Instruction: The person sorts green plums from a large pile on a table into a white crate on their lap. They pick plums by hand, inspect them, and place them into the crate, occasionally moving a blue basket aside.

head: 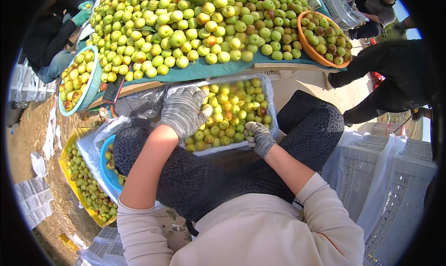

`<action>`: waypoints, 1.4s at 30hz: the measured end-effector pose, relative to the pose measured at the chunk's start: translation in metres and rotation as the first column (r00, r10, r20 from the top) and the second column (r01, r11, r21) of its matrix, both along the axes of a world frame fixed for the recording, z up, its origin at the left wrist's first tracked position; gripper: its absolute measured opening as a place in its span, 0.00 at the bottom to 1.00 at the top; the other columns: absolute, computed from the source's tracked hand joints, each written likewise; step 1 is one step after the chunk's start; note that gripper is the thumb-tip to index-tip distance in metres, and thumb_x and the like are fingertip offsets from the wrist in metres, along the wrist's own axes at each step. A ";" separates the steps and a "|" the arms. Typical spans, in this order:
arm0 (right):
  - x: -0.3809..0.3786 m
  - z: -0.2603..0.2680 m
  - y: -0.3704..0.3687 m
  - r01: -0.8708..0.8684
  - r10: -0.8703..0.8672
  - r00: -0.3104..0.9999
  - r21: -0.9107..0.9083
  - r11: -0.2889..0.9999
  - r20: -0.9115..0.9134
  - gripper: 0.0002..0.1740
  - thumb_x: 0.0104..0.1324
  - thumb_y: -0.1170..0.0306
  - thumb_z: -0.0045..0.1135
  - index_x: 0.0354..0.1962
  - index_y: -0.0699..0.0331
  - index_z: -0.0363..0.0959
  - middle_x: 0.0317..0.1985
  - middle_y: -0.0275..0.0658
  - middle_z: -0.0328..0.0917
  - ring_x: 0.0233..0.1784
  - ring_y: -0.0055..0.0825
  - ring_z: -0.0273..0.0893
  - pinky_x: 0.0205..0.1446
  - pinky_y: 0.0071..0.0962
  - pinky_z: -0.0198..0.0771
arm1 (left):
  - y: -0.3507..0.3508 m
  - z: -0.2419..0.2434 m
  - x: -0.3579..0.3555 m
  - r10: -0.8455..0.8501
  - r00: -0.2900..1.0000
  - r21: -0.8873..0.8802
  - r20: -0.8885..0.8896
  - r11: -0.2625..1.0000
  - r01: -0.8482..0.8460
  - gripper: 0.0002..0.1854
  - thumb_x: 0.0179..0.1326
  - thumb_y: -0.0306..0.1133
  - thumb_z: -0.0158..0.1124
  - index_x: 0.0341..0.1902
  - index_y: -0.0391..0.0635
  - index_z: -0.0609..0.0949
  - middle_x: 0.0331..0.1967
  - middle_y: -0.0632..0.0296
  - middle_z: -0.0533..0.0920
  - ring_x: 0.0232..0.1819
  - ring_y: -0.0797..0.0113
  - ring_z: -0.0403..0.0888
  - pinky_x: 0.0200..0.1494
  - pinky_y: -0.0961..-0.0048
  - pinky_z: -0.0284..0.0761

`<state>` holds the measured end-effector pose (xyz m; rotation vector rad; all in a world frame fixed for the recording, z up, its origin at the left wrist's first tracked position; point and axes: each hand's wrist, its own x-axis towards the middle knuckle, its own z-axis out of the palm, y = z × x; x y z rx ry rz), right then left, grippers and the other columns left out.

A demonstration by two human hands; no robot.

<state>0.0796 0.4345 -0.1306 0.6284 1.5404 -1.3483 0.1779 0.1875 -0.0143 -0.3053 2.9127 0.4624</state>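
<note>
A plastic-lined crate [273,102] of green and reddish jujube-like fruits [226,107] sits before me between my knees. My left hand [186,109], in a grey knitted glove, lies back up over the crate's left side, its fingers touching the fruits and liner. The gloved right hand [258,137] rests at the near right part of the crate with its fingers bent over the fruits; whether a fruit is under them is hidden. Beyond the crate, a large heap of the same fruits [177,38] covers a table with a green cloth [195,71].
An orange basket [300,32] and a light blue basket [93,81] of fruits stand at the table's edges. A blue basket [104,161] and a yellow crate [69,182] are at left, stacked crates [362,158] at right. Co-workers are at both sides.
</note>
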 end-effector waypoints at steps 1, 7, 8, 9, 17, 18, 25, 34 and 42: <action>-0.032 0.007 -0.005 0.000 -0.010 0.998 -0.158 0.988 -0.059 0.04 0.68 0.66 0.52 0.39 0.53 0.67 0.25 0.33 0.70 0.12 0.17 0.57 0.12 0.18 0.49 | -0.018 0.002 -0.013 0.057 0.995 -0.006 -0.078 0.998 -0.058 0.23 0.62 0.42 0.58 0.58 0.42 0.75 0.54 0.49 0.76 0.57 0.51 0.72 0.63 0.59 0.65; -0.223 0.068 -0.076 0.063 0.313 0.205 0.331 0.941 -0.928 0.20 0.64 0.65 0.57 0.51 0.61 0.69 0.44 0.45 0.75 0.45 0.36 0.76 0.50 0.33 0.71 | -0.048 -0.010 -0.057 0.224 0.945 0.153 -0.240 0.970 -0.191 0.17 0.60 0.38 0.61 0.51 0.45 0.79 0.47 0.49 0.79 0.51 0.50 0.77 0.57 0.59 0.72; -0.239 0.078 -0.079 0.079 0.568 0.049 0.570 0.818 -0.822 0.23 0.63 0.64 0.57 0.54 0.61 0.67 0.51 0.48 0.71 0.50 0.40 0.73 0.54 0.37 0.69 | -0.048 -0.012 -0.061 0.156 0.946 0.121 -0.283 0.985 -0.126 0.17 0.61 0.38 0.61 0.51 0.45 0.79 0.47 0.49 0.79 0.51 0.51 0.77 0.57 0.59 0.72; -0.251 0.086 -0.082 0.138 0.777 -0.070 0.765 0.628 -0.625 0.27 0.62 0.63 0.57 0.57 0.60 0.65 0.58 0.50 0.67 0.56 0.44 0.71 0.58 0.40 0.68 | -0.047 -0.014 -0.064 0.125 0.972 0.094 -0.199 0.990 -0.108 0.17 0.61 0.38 0.60 0.51 0.45 0.79 0.48 0.50 0.79 0.51 0.52 0.77 0.57 0.59 0.71; -0.250 0.068 -0.112 -0.034 0.784 -0.374 0.852 0.522 -0.496 0.29 0.59 0.63 0.59 0.59 0.56 0.64 0.54 0.44 0.71 0.52 0.43 0.74 0.55 0.40 0.72 | -0.049 -0.015 -0.093 0.058 0.964 0.090 -0.260 0.995 -0.036 0.18 0.60 0.40 0.59 0.52 0.45 0.78 0.46 0.54 0.79 0.50 0.56 0.77 0.56 0.60 0.72; -0.253 0.064 -0.117 -0.036 0.806 -0.325 0.858 0.512 -0.494 0.28 0.60 0.62 0.58 0.57 0.56 0.65 0.53 0.43 0.71 0.50 0.43 0.75 0.52 0.40 0.73 | -0.050 -0.016 -0.096 0.059 0.965 0.107 -0.255 0.994 -0.032 0.18 0.60 0.40 0.59 0.51 0.45 0.78 0.46 0.55 0.79 0.50 0.56 0.77 0.55 0.60 0.72; -0.270 0.075 -0.113 -0.003 0.651 -0.122 0.656 0.755 -0.750 0.24 0.58 0.62 0.60 0.50 0.60 0.65 0.43 0.44 0.76 0.46 0.41 0.78 0.49 0.38 0.74 | -0.053 -0.024 -0.103 0.055 0.952 0.131 -0.302 0.991 -0.016 0.18 0.59 0.39 0.60 0.52 0.45 0.78 0.46 0.54 0.79 0.50 0.54 0.77 0.54 0.59 0.73; -0.219 0.096 -0.131 -0.028 0.042 0.999 -0.827 0.561 -0.005 0.19 0.65 0.60 0.53 0.49 0.64 0.72 0.41 0.42 0.79 0.32 0.29 0.79 0.32 0.26 0.75 | -0.017 -0.026 -0.150 0.239 0.802 0.384 -0.548 0.923 -0.012 0.34 0.55 0.40 0.67 0.65 0.46 0.67 0.56 0.48 0.71 0.55 0.48 0.72 0.58 0.59 0.71; -0.235 0.111 -0.150 -0.428 0.429 0.249 0.298 0.853 -0.868 0.17 0.65 0.62 0.59 0.46 0.65 0.75 0.35 0.42 0.78 0.37 0.33 0.78 0.45 0.31 0.74 | -0.035 -0.042 -0.165 0.683 0.708 0.876 -0.180 0.439 -0.201 0.06 0.60 0.30 0.64 0.38 0.45 0.76 0.33 0.65 0.78 0.37 0.75 0.75 0.44 0.75 0.74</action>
